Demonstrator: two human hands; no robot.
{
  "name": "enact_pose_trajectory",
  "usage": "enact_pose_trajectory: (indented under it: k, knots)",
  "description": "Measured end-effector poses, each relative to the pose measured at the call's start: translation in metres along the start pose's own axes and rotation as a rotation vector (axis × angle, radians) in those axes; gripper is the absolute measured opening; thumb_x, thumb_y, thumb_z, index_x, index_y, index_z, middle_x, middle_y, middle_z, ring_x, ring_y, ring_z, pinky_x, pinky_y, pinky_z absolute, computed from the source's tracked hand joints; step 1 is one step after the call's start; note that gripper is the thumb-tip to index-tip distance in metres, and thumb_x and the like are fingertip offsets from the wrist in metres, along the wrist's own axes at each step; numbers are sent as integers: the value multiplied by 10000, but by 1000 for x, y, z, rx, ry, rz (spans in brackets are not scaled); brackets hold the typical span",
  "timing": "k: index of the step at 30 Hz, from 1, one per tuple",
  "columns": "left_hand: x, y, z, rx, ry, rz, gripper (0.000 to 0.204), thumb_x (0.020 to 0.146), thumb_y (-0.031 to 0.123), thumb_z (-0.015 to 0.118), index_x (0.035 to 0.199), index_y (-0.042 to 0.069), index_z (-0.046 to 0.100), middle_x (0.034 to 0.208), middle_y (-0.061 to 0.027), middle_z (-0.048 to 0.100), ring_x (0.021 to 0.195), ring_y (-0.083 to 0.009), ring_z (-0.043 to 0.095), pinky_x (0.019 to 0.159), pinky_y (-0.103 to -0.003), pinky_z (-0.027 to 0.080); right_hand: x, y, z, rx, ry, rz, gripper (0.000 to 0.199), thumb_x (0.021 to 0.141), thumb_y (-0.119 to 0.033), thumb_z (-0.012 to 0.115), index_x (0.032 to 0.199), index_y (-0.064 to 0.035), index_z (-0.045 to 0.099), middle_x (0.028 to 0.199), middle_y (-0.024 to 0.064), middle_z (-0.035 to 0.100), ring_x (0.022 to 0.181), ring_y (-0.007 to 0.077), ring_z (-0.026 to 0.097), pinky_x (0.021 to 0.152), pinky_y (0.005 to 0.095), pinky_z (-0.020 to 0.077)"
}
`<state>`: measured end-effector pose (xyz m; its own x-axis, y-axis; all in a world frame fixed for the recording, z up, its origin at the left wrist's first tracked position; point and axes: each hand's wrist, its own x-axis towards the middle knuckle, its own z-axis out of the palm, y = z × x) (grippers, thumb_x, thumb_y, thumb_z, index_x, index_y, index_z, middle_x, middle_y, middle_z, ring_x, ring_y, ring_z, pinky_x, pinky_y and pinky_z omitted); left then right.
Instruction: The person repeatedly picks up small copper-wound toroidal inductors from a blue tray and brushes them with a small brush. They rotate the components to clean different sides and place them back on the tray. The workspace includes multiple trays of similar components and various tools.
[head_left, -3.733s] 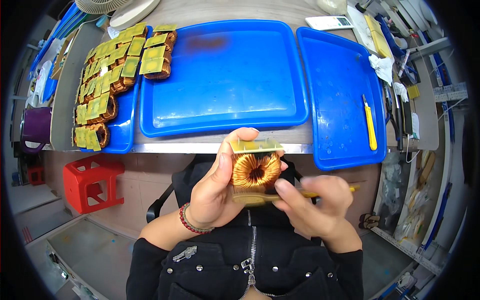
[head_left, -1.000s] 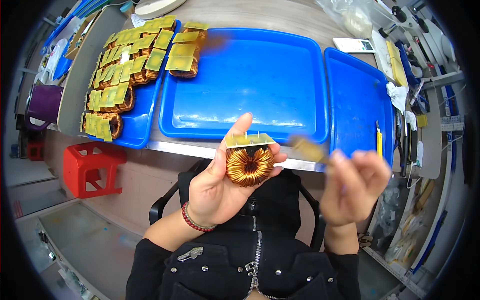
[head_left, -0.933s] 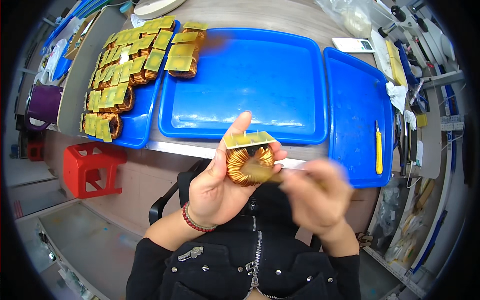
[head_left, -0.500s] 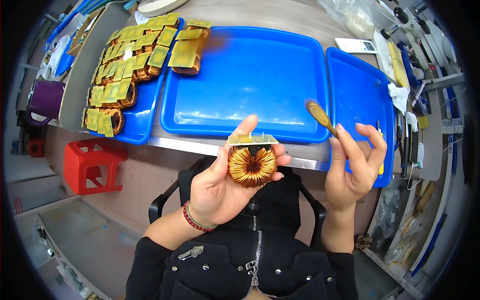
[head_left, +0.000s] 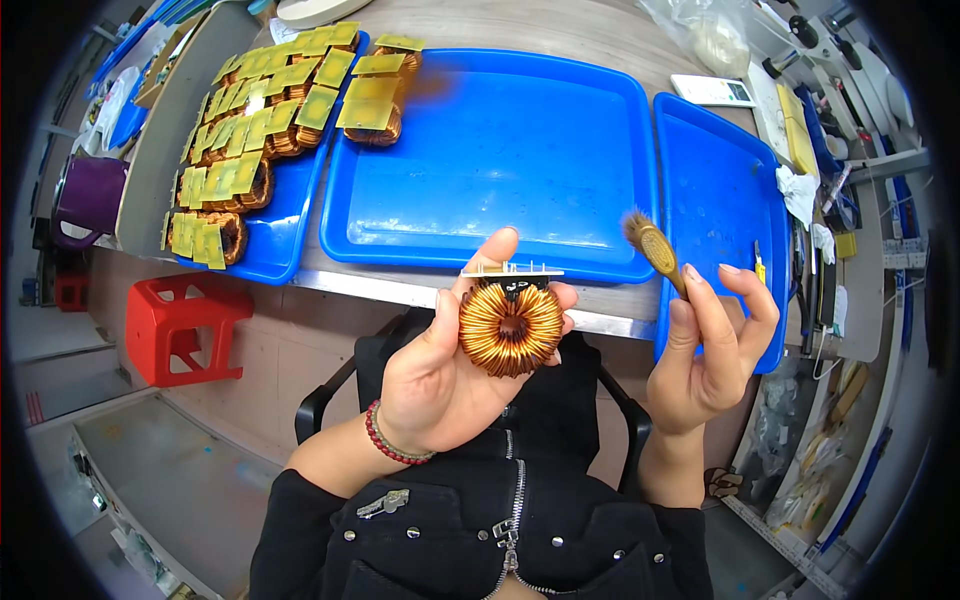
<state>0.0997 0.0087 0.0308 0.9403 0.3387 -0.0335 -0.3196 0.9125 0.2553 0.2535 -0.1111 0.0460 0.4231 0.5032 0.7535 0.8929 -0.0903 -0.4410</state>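
Note:
A copper-wound toroidal coil [head_left: 488,335] with a thin board on top rests in my left hand [head_left: 425,375], its fingers curled behind and around it. The board is seen nearly edge-on, with several short pins sticking up from it. My right hand [head_left: 705,355] pinches the end of a small brush [head_left: 655,248] between thumb and index finger. The brush's bristles point up and to the left, apart from the coil. Ahead of both hands lies a blue tray [head_left: 490,190] with a few similar board-topped coils [head_left: 370,110] in its far left corner.
On the left, another blue tray [head_left: 285,220] holds several rows of coils with yellowish boards. A third blue tray [head_left: 715,190] on the right carries a yellow-handled tool [head_left: 760,266]. A red stool [head_left: 185,330] stands at the floor's left, and a purple container [head_left: 88,200] beyond it.
The coil in my left hand has tilted so its board now shows edge-on and its ring faces me more. My right hand has shifted slightly right, turning the brush to show more of its handle.

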Motion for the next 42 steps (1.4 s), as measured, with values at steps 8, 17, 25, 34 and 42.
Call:
enact_pose_trajectory:
  k: [8,17,25,34,42]
  knots:
    - [-1,2,8,-4,92,21,513,946,424,262,1407,224,164,1290,-206,359,1158,-295,414,952,-402,371,-15,-18,0,82,-238,-163,347,624,42,679,958,-50,666,1009,101,486,573,132,503,500,226,415]
    - [3,2,-2,91,101,40,550,926,415,381,1403,240,171,1247,-180,423,1031,-286,519,819,-362,450,-14,-27,3,232,-174,-84,354,598,35,709,927,-93,684,1018,109,469,544,102,467,461,216,394]
    - [6,9,-15,-198,135,-70,316,970,307,291,1244,155,330,1053,-179,548,866,-302,602,680,-336,503,-8,1,4,22,-279,182,265,726,45,644,978,-39,656,1103,131,474,556,100,472,479,209,383]
    - [6,6,-2,-113,95,-88,519,957,447,188,1238,58,386,1070,-131,546,956,-227,539,806,-337,443,7,-42,34,629,-485,415,792,578,-152,824,1250,-5,431,1123,95,475,885,163,562,675,243,480]
    - [-7,14,-3,726,61,13,886,698,94,734,1338,57,123,1302,-97,315,1223,-188,338,1012,-343,278,-7,-43,50,1208,-420,872,708,630,-87,796,1212,28,410,1035,38,529,849,86,542,697,200,451]
